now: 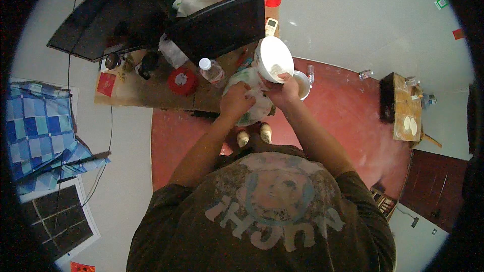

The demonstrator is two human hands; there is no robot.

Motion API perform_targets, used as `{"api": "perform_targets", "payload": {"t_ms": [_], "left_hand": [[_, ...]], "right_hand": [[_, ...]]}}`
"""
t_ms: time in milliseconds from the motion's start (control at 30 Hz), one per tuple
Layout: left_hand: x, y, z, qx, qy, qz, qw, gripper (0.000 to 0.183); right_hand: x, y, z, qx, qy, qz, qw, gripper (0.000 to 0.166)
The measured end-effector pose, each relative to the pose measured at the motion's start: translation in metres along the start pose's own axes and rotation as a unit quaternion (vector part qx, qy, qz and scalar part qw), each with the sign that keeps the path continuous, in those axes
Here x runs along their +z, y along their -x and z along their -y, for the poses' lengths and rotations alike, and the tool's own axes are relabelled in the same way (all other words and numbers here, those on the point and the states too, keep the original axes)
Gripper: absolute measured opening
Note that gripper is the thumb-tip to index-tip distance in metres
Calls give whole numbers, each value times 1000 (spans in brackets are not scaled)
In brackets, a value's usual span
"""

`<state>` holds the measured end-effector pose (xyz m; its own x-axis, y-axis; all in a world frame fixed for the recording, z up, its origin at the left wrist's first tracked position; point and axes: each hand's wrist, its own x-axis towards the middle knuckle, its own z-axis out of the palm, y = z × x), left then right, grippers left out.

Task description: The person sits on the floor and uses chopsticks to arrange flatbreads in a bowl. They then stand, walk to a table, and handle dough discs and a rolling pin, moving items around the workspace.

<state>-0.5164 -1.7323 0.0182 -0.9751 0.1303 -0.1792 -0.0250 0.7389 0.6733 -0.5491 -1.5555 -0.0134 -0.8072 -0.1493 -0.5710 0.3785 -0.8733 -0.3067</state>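
My right hand (285, 90) grips a white bowl (275, 58) by its near rim, thumb over the edge. The bowl is tilted and has a little pale stuff at its bottom. My left hand (237, 100) is at a pale, partly see-through plastic bag (257, 107) at the table's front edge; its fingers are bent, and whether they pinch the bag is unclear. Behind my right hand stands a round basin (301, 85), partly hidden. A capped plastic bottle (213, 71) and a red round container (182, 81) are left of the bag.
Two black monitors (223, 22) (113, 22) stand on the wooden table (151, 96), with a white remote control (271, 26) at its right end. My feet are on the red floor (332, 113) below the bag. A small wooden table (401, 102) bearing pale round pieces stands far right.
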Motion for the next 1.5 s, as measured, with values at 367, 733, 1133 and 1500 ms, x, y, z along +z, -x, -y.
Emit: {"api": "perform_targets", "payload": {"t_ms": [367, 733, 1133, 1500], "left_hand": [[-12, -1, 6, -4, 96, 59, 994, 45], [-12, 2, 28, 0, 121, 44, 992, 33], [-56, 47, 24, 94, 87, -31, 991, 20], [-61, 64, 14, 154, 153, -129, 968, 17]], "right_hand": [[17, 26, 17, -28, 40, 49, 998, 66], [-5, 16, 30, -36, -1, -5, 999, 63], [29, 70, 69, -92, 77, -1, 993, 65], [35, 101, 86, -72, 160, 31, 984, 64]]}}
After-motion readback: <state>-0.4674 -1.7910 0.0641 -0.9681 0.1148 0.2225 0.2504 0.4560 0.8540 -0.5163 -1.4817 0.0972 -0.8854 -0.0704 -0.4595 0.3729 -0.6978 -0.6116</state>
